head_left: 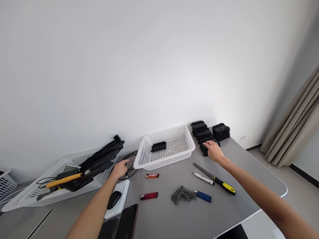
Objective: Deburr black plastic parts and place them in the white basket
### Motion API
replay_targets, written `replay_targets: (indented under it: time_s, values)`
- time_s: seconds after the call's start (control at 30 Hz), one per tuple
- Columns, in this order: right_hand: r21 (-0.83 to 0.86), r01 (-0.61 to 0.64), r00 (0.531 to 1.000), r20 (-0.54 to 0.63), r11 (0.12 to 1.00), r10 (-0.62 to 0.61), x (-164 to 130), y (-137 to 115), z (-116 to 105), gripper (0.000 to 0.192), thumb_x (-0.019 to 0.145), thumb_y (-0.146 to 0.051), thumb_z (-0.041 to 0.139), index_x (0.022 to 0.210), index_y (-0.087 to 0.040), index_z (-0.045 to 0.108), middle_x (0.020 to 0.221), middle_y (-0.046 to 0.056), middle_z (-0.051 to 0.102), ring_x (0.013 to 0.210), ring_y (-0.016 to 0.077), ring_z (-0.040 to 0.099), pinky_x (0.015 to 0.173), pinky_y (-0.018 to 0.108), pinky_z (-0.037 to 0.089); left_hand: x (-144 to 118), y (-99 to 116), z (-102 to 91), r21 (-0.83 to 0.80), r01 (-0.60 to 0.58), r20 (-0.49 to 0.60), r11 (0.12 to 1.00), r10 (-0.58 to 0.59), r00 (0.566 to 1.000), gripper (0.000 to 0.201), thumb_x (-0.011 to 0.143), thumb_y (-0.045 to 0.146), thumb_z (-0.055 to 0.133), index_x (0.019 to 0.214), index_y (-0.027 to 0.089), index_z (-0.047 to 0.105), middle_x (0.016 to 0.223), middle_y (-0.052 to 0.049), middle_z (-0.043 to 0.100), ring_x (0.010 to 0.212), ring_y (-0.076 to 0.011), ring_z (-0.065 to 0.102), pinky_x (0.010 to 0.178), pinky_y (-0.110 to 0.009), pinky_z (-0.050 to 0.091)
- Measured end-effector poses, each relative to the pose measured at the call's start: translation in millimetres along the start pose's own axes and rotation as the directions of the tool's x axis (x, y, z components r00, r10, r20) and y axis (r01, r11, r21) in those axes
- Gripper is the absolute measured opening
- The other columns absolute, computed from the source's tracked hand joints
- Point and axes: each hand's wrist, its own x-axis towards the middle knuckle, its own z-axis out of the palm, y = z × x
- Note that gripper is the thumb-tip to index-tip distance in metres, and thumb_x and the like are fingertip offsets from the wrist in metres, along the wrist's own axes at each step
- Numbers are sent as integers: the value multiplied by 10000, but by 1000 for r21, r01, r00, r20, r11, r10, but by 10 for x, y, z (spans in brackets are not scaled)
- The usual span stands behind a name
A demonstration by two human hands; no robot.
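Black pieces [202, 132] lie under the right hand [213, 151], grip unclear; left hand [121, 168], fingers [125, 161] parted, sits just off the basket's edge [139, 153]

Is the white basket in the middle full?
Far from full: a black piece lies in the white basket, with much perforated floor showing.

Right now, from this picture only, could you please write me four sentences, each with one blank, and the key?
The parts at the right hand are coloured ____.
The number of lighters on the table is ____.
The lighter nearest the rag is ____.
The file's handle is black and ____.

Missing words: black; three; blue; yellow.
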Motion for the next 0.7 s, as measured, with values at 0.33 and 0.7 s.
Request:
replay_targets:
  time_s: [0.33, 0.7]
  values:
    - [-20, 127, 990, 56, 992, -126, 42, 357, -161, 416, 880, 33, 403, 1121, -152, 686, 1060, 122, 666, 1002, 229, 584, 975, 386, 355, -634, 516, -8, -127, 174, -362, 977, -209, 909, 356, 814, 166, 394, 1106, 130, 595, 1146, -168, 629, 1128, -295, 588, 994, -440, 447]
    - [-32, 526, 789, -353, 850, -502, -754, -816, -490, 347, 980, -115, 433, 1268, -205, 604, 1093, 106, 610, 1006, 234, 499, 920, 409, 361, -2000, 2072, 280, -888, 6, 149, 460, 275, 950, 616, 869, 602, 454, 1313, 177, 488, 1181, -147, 654, 925, -242, 697, 738, -363, 584]
